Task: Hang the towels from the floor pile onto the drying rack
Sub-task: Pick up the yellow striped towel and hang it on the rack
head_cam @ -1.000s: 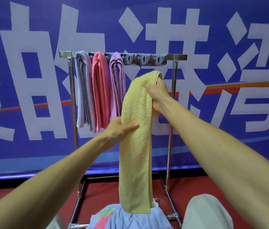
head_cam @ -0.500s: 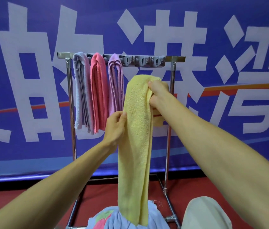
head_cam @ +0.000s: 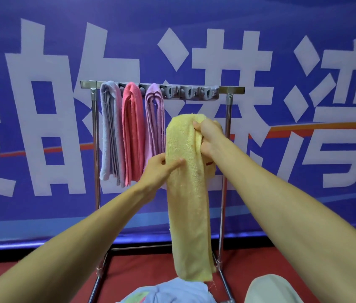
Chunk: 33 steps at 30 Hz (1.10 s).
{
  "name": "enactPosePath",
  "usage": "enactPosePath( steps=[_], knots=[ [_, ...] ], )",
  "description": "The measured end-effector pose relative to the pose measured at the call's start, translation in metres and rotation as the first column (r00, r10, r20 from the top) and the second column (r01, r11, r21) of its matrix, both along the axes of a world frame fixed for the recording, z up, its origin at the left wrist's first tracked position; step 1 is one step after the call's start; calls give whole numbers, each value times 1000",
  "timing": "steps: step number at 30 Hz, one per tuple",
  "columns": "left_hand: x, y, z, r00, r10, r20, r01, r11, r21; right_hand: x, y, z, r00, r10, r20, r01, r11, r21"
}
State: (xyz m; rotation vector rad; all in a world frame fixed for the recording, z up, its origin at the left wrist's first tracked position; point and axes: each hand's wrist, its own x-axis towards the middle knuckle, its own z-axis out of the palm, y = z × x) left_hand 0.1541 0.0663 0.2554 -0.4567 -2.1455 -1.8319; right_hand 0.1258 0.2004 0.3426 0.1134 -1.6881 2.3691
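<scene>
Right hand [head_cam: 208,136] clenches folded top of yellow terry towel [head_cam: 185,193], hanging vertical; left hand [head_cam: 161,169] pinches mid-edge; empty grey plastic rack clips [head_cam: 190,92] above right grip.

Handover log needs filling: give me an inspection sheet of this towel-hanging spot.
Surface: red floor, towel pile at the bottom edge.
Job's things: drying rack carries grey towel, pink towel, purple towel; yellow towel held before it, not yet hung.
Clutter: beige shape lower right, unclear.
Grippers: right hand grips the yellow towel's top; left hand pinches its left edge lower down.
Cables: nothing seen.
Surroundings: blue banner with white characters behind the rack.
</scene>
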Motion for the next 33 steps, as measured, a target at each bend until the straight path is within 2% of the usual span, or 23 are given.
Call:
enactPosePath(
  steps=[3, 5, 10, 12, 14, 16, 19, 23, 28, 31, 33],
  knots=[
    [-3, -11, 18, 980, -135, 145, 115, 984, 139, 2, 7, -5, 996, 88, -2, -88, 996, 35],
    [-6, -18, 31, 963, -183, 196, 150, 974, 172, 4, 9, -10, 987, 157, -40, -154, 986, 63],
    [-10, -26, 62, 945, -198, 259, 83, 915, 395, 13, 15, -24, 902, 413, -125, -372, 892, 257],
    [-11, -22, 71, 963, -123, 241, -3, 886, 465, 14, 19, -30, 881, 463, -94, -413, 852, 323],
    [-10, -17, 77, 981, 42, 190, -120, 899, 422, 13, 25, -36, 869, 493, -38, -448, 819, 358],
    [-7, -14, 80, 989, 105, 102, -134, 933, 333, 13, 28, -42, 851, 525, 0, -490, 795, 358],
    [-2, -17, 79, 1000, -2, -20, 6, 983, 186, 9, 23, -46, 878, 479, 0, -454, 832, 319],
    [2, -27, 79, 982, -114, -153, 112, 994, -22, 1, 10, -40, 918, 392, -52, -382, 913, 139],
    [9, -46, 78, 972, -217, -89, 202, 967, -153, 0, -2, -29, 953, 299, -56, -298, 954, 19],
    [8, -53, 75, 977, -214, 22, 215, 971, -103, 5, -8, -26, 963, 242, -120, -232, 968, 90],
    [9, -54, 74, 976, -208, 67, 210, 977, -21, 8, -10, -26, 945, 270, -183, -248, 959, 136]
  ],
)
